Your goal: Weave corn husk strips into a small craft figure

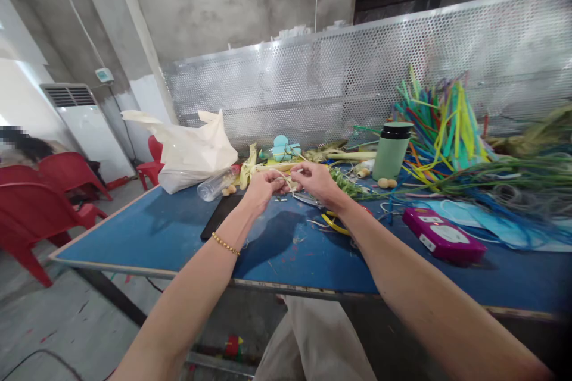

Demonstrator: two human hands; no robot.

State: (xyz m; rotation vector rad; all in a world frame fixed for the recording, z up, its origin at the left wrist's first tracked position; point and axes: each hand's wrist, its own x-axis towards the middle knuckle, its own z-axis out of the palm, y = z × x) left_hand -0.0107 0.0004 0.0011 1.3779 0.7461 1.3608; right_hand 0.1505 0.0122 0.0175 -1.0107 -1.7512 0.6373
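Over the far middle of the blue worktop (134, 232), the left hand (263, 188) and right hand (318, 183) nearly meet, fingertips closed on a thin pale strip (289, 181) between them, probably pinched because it is so slight. To the left, a white bag (192, 152) hides its contents; just beside it a clear bottle (214, 188) lies on its side, any contents unclear. Right of the hands, a green canister (391, 153) stands lidded, seemingly for stability, its inside unseen.

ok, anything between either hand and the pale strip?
Nothing visible. The left hand and right hand both have fingers on the thin pale strip; the yellow-handled tool lies nearer the wearer, outside that gap.
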